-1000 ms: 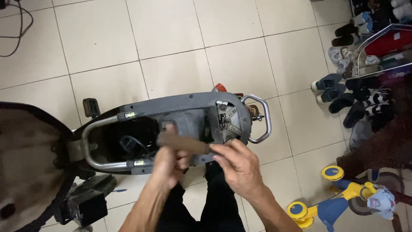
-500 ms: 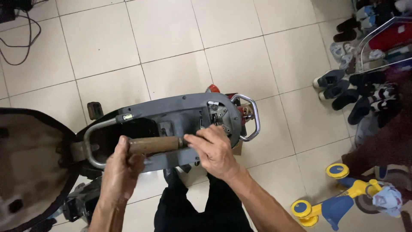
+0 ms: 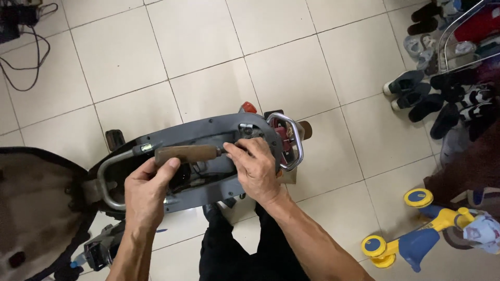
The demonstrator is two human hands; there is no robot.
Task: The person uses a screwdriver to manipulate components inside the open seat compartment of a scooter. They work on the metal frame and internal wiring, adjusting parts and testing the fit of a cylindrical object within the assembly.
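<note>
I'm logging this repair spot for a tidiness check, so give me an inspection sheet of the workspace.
Surface: pale tiled floor, no bench.
Job's things: grey scooter body, seat raised; brown wooden-handled tool held over the open compartment.
Clutter: shoes in a row at right; yellow and blue toy vehicle.
Grippers: left hand touches the handle's end; right hand grips the tool's other end.
Cables: black cord, far left.
Surroundings: metal-framed rack at right.

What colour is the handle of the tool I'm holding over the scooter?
The tool handle is brown, worn-looking wood, gripped by the left hand. The head view shows it.
</note>
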